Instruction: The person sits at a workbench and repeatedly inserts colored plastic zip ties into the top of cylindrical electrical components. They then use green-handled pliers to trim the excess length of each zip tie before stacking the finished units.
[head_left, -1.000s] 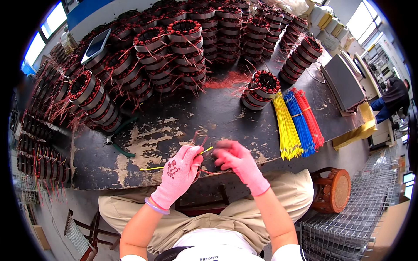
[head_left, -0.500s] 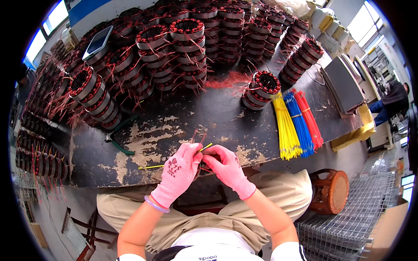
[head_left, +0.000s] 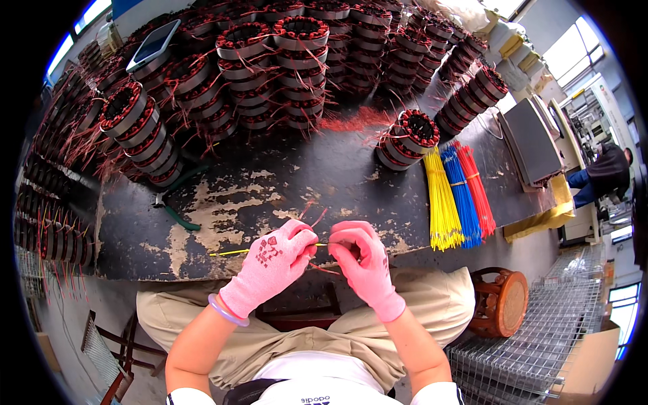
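Note:
Over the table's near edge, my left hand point(head_left: 275, 255), in a pink glove, pinches a thin yellow wire point(head_left: 229, 252). The wire's long tail sticks out to the left, and a short bit shows between my two hands. My right hand point(head_left: 361, 260), gloved alike, has its thumb and fingers closed at that short end. Thin red wires point(head_left: 318, 216) rise beyond my left fingertips, and another red strand point(head_left: 325, 270) shows below them. What these strands join to is hidden by my gloves.
Stacks of wire-wound motor stators point(head_left: 300, 67) crowd the back and left of the worn black table point(head_left: 297, 158). A short stator stack point(head_left: 408, 140) stands beside yellow point(head_left: 443, 202), blue point(head_left: 464, 196) and red wire bundles point(head_left: 477, 192). Green-handled pliers point(head_left: 181, 217) lie left; a wooden stool point(head_left: 501, 302) stands right.
My hands have drawn slightly apart, the right one moving a little rightward. The yellow end that stuck up between them now lies level between my fingertips. The whole view has shifted slightly.

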`<state>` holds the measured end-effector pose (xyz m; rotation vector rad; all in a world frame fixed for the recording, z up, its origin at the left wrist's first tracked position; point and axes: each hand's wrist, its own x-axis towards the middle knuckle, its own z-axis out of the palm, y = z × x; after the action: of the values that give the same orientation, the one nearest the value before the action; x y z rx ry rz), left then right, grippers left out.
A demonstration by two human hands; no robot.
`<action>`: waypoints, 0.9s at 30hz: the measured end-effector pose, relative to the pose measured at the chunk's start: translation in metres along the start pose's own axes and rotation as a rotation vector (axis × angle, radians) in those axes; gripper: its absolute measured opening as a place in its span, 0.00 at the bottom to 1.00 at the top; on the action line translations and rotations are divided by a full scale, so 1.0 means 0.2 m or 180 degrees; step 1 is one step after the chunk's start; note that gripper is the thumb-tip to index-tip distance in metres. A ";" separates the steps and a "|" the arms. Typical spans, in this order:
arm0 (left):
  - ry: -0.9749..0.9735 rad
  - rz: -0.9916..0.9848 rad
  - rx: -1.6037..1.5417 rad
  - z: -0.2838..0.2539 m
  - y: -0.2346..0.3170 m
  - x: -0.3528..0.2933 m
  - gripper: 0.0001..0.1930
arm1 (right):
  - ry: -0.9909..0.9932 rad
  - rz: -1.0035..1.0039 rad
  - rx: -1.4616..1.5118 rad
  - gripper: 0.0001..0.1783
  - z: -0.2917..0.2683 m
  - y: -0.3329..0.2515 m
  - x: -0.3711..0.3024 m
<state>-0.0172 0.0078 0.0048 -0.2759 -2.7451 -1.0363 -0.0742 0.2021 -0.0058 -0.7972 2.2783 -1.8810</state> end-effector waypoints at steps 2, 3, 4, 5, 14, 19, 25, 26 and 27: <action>-0.0010 -0.0001 0.0046 0.00 0.00 0.01 0.09 | -0.0434 0.0923 0.0389 0.08 -0.04 -0.05 0.05; -0.0014 -0.0003 0.0070 -0.01 0.00 0.01 0.09 | -0.0652 0.1384 0.0585 0.07 -0.06 -0.07 0.07; 0.0012 0.0001 0.0079 -0.01 0.01 0.01 0.08 | -0.0660 0.1307 0.0632 0.07 -0.06 -0.06 0.07; 0.0039 0.0004 0.0089 0.00 0.02 0.02 0.08 | -0.0711 0.1312 0.0559 0.07 -0.07 -0.06 0.09; 0.0154 -0.0094 -0.0048 0.01 0.05 0.02 0.08 | -0.1080 0.1413 0.0266 0.07 -0.11 -0.09 0.16; 0.0229 -0.0061 -0.0002 0.03 0.06 0.03 0.08 | -0.1161 0.1658 0.0526 0.10 -0.13 -0.04 0.18; 0.0280 0.0076 0.0032 0.08 0.02 0.02 0.07 | -0.1023 0.1942 0.0280 0.11 -0.12 0.00 0.17; 0.0261 0.0043 0.0027 0.07 0.02 0.01 0.07 | -0.0819 0.1478 -0.0288 0.16 -0.13 -0.04 0.13; 0.0243 0.0008 0.0022 0.07 0.03 0.01 0.07 | -0.0790 0.0837 -0.0782 0.18 -0.14 -0.04 0.10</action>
<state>-0.0203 0.0208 -0.0012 -0.2339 -2.6791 -1.0152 -0.0992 0.2171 0.0137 -0.6715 2.3456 -1.3327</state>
